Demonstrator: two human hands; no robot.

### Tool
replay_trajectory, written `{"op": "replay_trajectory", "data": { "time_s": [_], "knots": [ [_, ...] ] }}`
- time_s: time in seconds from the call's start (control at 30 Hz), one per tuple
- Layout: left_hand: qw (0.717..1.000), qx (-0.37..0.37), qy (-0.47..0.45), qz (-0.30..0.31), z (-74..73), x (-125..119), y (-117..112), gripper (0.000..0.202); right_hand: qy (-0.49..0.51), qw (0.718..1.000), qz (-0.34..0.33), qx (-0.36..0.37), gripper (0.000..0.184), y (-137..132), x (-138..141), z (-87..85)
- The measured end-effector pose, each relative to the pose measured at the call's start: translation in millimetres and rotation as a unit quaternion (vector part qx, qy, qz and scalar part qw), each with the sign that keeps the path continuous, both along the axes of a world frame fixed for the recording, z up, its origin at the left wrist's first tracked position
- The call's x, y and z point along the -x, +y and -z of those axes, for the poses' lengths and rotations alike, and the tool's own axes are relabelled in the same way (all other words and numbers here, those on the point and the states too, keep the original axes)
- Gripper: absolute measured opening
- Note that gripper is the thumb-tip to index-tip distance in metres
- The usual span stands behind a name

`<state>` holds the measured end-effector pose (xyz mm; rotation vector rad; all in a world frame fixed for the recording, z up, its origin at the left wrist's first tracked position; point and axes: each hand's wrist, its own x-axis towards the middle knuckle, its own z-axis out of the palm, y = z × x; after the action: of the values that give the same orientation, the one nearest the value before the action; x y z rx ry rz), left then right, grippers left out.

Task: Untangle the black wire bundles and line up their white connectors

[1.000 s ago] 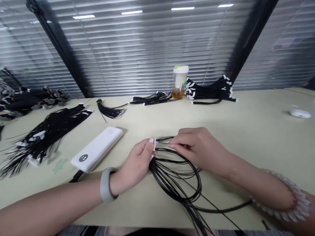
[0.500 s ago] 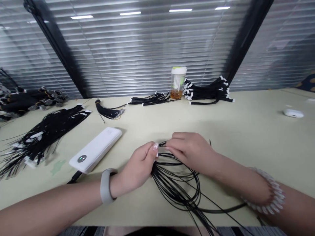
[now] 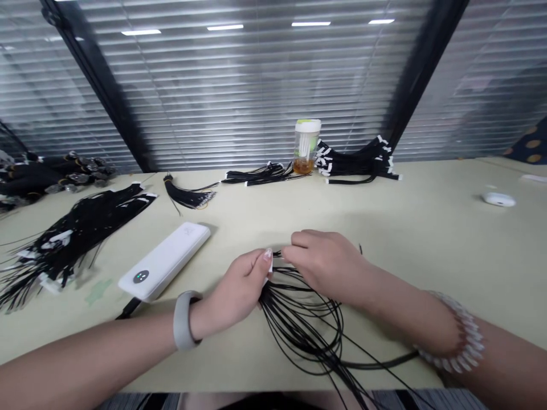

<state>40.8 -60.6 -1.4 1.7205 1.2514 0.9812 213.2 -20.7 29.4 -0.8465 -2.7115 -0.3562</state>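
My left hand (image 3: 237, 290) is closed around the top of a bundle of thin black wires (image 3: 307, 324) and pinches a small white connector (image 3: 270, 263) between thumb and fingers. My right hand (image 3: 327, 262) is closed too, its fingertips pinching a black wire right beside the connector. The wires loop on the table (image 3: 427, 239) under my right forearm and trail off the near edge.
A white power bank (image 3: 164, 261) lies left of my hands. Black wire harnesses lie in a pile at the left (image 3: 72, 233), in a bunch at the back middle (image 3: 260, 172) and in a stack at the back right (image 3: 359, 162). A clear jar (image 3: 305, 145) stands at the back. A small white object (image 3: 498, 199) lies far right.
My right hand has slid left along the wires until its fingertips meet my left thumb at the connector. The view has drifted slightly.
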Motion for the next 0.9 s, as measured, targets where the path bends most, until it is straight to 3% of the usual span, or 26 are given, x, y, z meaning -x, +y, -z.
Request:
{"op": "replay_trajectory", "data": {
  "time_s": [0.17,0.3,0.43,0.53,0.67,0.77,0.9],
  "knots": [
    [0.998,0.025,-0.04,-0.039,-1.0,0,-2,0.039,0.019,0.999,0.018,0.034,0.013,8,-6,-5.5],
    [0.995,0.021,-0.044,-0.087,-2.0,-1,-2,0.041,0.126,0.991,0.011,0.032,0.025,11,-14,-13.7],
    [0.99,0.05,-0.092,-0.099,1.7,0,1,0.04,0.199,0.98,0.006,0.022,0.024,1,-16,-22.7],
    [0.985,0.063,-0.117,-0.106,3.1,0,4,0.039,0.134,0.984,-0.008,0.114,0.037,-6,-16,-28.8],
    [0.976,0.101,-0.147,-0.129,-0.9,-2,6,0.038,0.035,0.965,-0.003,0.261,0.041,-9,-18,-32.0],
    [0.969,0.115,-0.163,-0.148,-3.6,-3,6,0.037,0.035,0.966,-0.001,0.258,0.035,-8,-16,-28.5],
    [0.978,0.095,-0.112,-0.147,-4.8,-3,4,0.037,0.066,0.961,-0.041,0.265,0.03,-8,-9,-16.7]
  ]
}}
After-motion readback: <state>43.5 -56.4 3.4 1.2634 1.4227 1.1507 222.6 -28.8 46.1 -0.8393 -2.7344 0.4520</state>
